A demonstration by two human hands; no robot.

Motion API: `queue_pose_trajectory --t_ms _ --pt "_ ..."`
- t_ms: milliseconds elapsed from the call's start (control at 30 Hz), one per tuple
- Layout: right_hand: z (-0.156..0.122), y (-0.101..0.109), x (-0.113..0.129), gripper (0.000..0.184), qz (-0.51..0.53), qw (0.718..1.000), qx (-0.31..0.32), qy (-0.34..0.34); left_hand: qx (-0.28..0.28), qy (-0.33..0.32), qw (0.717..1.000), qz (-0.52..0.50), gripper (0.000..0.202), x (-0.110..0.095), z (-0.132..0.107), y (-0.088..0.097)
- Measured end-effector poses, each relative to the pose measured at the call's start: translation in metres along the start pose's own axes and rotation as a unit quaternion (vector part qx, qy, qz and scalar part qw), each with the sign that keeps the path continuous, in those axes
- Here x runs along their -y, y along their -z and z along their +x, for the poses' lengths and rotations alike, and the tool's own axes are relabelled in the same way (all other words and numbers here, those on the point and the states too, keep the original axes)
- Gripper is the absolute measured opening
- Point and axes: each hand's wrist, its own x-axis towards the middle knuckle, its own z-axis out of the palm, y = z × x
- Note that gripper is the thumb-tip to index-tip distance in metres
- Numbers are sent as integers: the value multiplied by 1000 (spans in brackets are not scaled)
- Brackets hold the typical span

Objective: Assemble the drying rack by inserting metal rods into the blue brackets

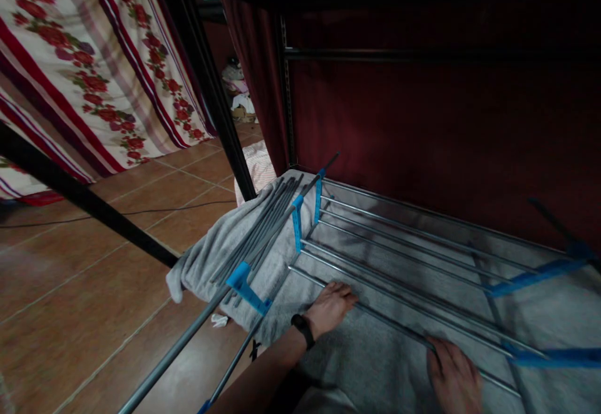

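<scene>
A long grey metal tube (393, 325) runs across the front of the rack, and both my hands are on it. My left hand (331, 307), with a black band at the wrist, has its fingers wrapped round the tube near its left end. Farther right, my right hand (453, 373) grips the same tube, its lower part cut by the frame edge. Beyond it lie several parallel tubes of the rack (404, 223), joined to blue plastic brackets (297, 223). Another blue bracket (246, 285) sits on the side poles at the left.
A bundle of loose grey tubes (263, 232) lies on the grey blanket (201, 251). Black bed-frame posts (211, 88) stand at the left, with a dark red curtain (422, 126) behind. Tiled floor (117, 289) and a floral cloth (94, 76) are to the left.
</scene>
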Motion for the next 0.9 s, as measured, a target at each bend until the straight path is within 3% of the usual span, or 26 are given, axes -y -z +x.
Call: queue_pose_trajectory --t_ms 167,467,633,767,900 --pt "-4 -7 -14 36 29 999 11 37 0 3 1000 5 32 -1 0 -6" --pt "-11 -15 -22 38 66 997 26 15 2 -3 1000 4 33 1 -9 -2" --pt "-10 -8 -18 40 102 994 32 -2 -23 2 1000 -8 32 0 -16 -4" --pt "-6 2 -28 38 141 990 0 -16 -52 5 998 -18 36 0 -19 -5" --pt "-3 19 -46 38 144 984 -34 -94 -96 36 994 -32 43 3 -20 0"
